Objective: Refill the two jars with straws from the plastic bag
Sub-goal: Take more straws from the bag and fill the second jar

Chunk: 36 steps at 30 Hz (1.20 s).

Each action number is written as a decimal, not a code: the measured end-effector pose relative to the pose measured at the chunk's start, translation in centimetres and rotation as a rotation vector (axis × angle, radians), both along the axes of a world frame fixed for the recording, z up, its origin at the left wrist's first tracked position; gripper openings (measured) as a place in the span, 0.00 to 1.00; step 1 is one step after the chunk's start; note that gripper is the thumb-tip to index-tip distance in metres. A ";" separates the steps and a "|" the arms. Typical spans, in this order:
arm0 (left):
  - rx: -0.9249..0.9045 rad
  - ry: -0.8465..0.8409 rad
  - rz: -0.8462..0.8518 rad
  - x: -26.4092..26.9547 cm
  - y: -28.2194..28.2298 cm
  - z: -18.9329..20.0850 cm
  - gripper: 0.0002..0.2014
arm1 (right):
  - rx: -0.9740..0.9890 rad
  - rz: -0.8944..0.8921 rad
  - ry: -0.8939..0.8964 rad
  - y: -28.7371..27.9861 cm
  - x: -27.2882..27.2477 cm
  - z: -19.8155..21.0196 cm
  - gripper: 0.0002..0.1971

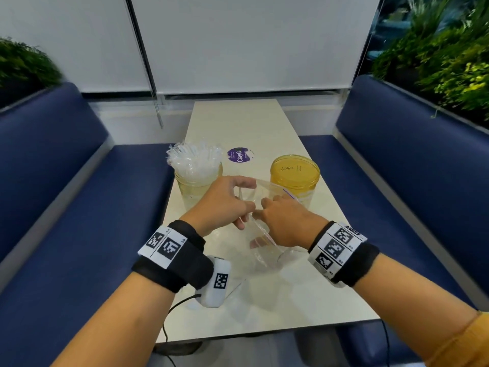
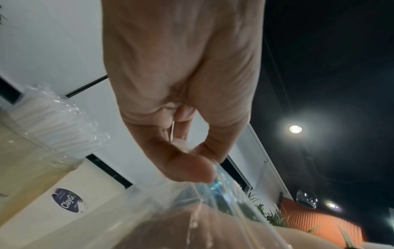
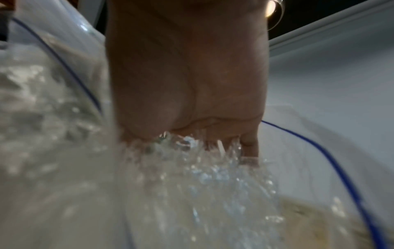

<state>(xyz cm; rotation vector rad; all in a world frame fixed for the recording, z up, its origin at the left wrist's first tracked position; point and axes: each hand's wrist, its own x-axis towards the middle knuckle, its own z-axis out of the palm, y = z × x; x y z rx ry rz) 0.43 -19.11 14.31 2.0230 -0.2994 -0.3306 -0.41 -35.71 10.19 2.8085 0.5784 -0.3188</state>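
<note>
A clear plastic bag (image 1: 260, 250) with a blue zip line hangs over the table's middle. My left hand (image 1: 225, 200) pinches its rim between thumb and fingers (image 2: 187, 168). My right hand (image 1: 285, 221) reaches into the bag's mouth (image 3: 309, 160) and curls round a bunch of clear-wrapped straws (image 3: 192, 168). At the back left stands an open jar (image 1: 197, 186) packed with wrapped straws (image 1: 194, 160). The second jar (image 1: 295, 172), at the back right, has a yellow lid on it with handwriting. The right fingertips are hidden by wrappers.
A narrow cream table (image 1: 238, 123) runs away from me between two blue benches (image 1: 79, 207) (image 1: 397, 181). A purple round sticker (image 1: 239, 154) lies between the jars. Planters line both bench backs, with a white wall behind.
</note>
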 end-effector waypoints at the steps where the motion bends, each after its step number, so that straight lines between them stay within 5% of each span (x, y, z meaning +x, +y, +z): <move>1: -0.001 -0.006 0.005 0.0 -0.2 0.0 0.26 | 0.004 0.008 -0.001 -0.1 0.0 0.1 0.38; 8: 0.002 -0.120 -0.017 0.2 -1.0 -0.9 0.24 | 0.205 0.067 -0.026 -1.5 0.2 2.0 0.18; 17: -0.089 -0.075 -0.087 0.1 -2.1 -3.6 0.48 | 0.697 -0.197 0.081 -2.7 1.1 6.5 0.14; 24: -0.010 -0.316 0.146 -0.2 -4.6 -5.6 0.29 | 0.894 -0.271 -0.016 -2.3 0.8 7.8 0.12; 30: -0.176 -0.381 0.271 0.5 -4.7 -5.9 0.20 | 1.209 -0.204 -0.064 -2.4 0.2 6.6 0.38; 33: -0.155 -0.392 0.235 0.3 -5.4 -5.0 0.08 | 1.399 -0.224 -0.071 -0.9 0.4 3.9 0.30; 36: -0.205 -0.349 0.245 0.0 -6.0 -4.5 0.07 | 1.555 -0.310 -0.077 0.7 0.8 1.7 0.16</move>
